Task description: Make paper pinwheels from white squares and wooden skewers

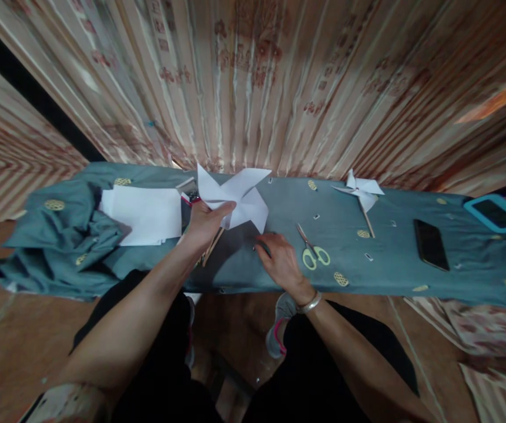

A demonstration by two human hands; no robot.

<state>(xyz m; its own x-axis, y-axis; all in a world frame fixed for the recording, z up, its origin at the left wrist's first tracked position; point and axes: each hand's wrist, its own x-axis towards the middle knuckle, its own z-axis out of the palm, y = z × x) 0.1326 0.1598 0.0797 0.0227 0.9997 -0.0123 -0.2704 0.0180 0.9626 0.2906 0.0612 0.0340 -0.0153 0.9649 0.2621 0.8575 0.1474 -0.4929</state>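
Observation:
A white paper pinwheel (253,207) with folded blades is pinched in my left hand (208,221), the thumb pressing on its middle. Just below and to the right of it is my right hand (281,258), apart from the paper, fingers curled together. A tiny dark spot shows at those fingertips, too small to name. Under my left wrist lie thin wooden sticks (212,249), partly covered by the hand. Scissors (315,257) with yellow-green handles rest right of my right hand. Farther right, a second white pinwheel (368,187) lies attached to a stick (366,218).
A stack of white paper (149,214) lies on the left of the cloth-covered bench (394,264), beside bunched cloth (70,229). On the right are a dark phone (431,244) and a blue-framed tablet (477,206). A patterned curtain (253,88) hangs behind.

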